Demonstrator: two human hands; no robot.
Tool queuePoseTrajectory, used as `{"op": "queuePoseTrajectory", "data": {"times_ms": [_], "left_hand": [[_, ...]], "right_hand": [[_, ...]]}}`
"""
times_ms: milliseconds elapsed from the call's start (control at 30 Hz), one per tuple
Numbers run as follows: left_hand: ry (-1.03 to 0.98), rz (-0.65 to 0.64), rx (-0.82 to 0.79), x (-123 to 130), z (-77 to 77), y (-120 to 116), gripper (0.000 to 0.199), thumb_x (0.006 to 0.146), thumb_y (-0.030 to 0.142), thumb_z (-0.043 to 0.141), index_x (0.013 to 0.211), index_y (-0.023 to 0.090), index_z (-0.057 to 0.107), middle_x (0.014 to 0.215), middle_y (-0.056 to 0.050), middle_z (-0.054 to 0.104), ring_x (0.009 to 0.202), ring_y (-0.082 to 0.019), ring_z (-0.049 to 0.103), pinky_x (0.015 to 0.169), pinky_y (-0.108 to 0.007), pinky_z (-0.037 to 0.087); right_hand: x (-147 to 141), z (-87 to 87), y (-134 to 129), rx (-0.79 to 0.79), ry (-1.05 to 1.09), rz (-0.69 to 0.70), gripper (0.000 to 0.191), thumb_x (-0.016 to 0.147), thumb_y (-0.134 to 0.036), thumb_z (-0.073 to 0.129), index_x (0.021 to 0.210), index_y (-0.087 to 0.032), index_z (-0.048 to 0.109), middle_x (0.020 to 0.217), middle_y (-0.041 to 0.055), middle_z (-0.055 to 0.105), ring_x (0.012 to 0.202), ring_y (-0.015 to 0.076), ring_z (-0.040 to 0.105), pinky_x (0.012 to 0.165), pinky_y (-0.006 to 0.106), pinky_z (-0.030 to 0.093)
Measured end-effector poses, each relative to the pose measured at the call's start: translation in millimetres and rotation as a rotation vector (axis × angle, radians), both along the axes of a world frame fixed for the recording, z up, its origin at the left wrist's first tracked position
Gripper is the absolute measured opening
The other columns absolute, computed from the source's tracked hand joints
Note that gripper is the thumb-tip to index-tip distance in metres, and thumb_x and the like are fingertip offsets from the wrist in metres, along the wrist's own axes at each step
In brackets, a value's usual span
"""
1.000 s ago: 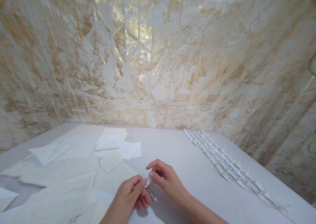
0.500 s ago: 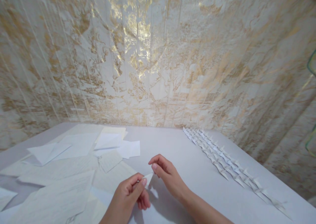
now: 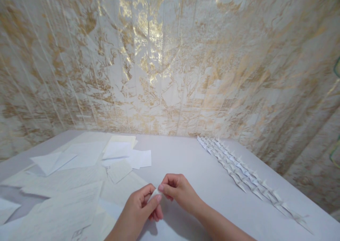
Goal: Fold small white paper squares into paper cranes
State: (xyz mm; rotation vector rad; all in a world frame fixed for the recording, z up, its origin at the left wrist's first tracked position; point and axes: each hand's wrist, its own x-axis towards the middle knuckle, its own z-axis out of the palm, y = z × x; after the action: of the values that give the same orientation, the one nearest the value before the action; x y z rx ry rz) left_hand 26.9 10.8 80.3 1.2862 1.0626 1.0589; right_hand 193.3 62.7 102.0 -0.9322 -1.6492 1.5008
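A small folded white paper piece (image 3: 153, 194) is pinched in my left hand (image 3: 145, 205) at the lower middle, mostly covered by the fingers. Thumb and index finger of my right hand (image 3: 175, 188) close on the upper right end of the same piece. Both hands are held together just above the table. Its exact folded shape cannot be made out.
Loose white and cream sheets (image 3: 63, 205), some with writing, overlap on the left of the pale table (image 3: 175, 152). Rows of small folded paper pieces (image 3: 239, 170) run diagonally along the right. Behind the table hangs a gold-patterned curtain (image 3: 164, 74).
My right hand has moved slightly down, its thumb and index finger now closed on the paper's end. Less of the paper shows between the hands.
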Motion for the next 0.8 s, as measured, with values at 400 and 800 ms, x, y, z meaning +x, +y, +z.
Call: {"op": "queuePoseTrajectory", "data": {"times_ms": [400, 800], "left_hand": [[-0.073, -0.097, 0.001, -1.1, 6.6, 0.7, 0.046, 0.086, 0.06, 0.065, 0.097, 0.016, 0.069, 0.085, -0.009, 0.076, 0.076, -0.019, 0.067, 0.062, -0.026, 0.048], [-0.165, 0.127, -0.087, -1.5, 8.7, 5.5, 0.056, 0.067, 0.071, 0.078, 0.081, 0.019, 0.062, 0.058, -0.001, 0.07, 0.053, -0.014, 0.06, 0.054, -0.024, 0.045]], "right_hand": [[7.7, -7.5, 18.1, -0.087, 0.046, 0.003, 0.06, 0.064, -0.072, 0.08, 0.061, -0.018, 0.055, 0.046, -0.0056, 0.05, 0.039, 0.0077, 0.039, 0.042, 0.023, 0.03], [3.6, 4.1, 0.1, 0.158, 0.033, -0.001, 0.031, 0.082, -0.049, 0.077, 0.084, -0.019, 0.069, 0.074, 0.0013, 0.063, 0.066, 0.0154, 0.053, 0.066, 0.03, 0.042]]}}
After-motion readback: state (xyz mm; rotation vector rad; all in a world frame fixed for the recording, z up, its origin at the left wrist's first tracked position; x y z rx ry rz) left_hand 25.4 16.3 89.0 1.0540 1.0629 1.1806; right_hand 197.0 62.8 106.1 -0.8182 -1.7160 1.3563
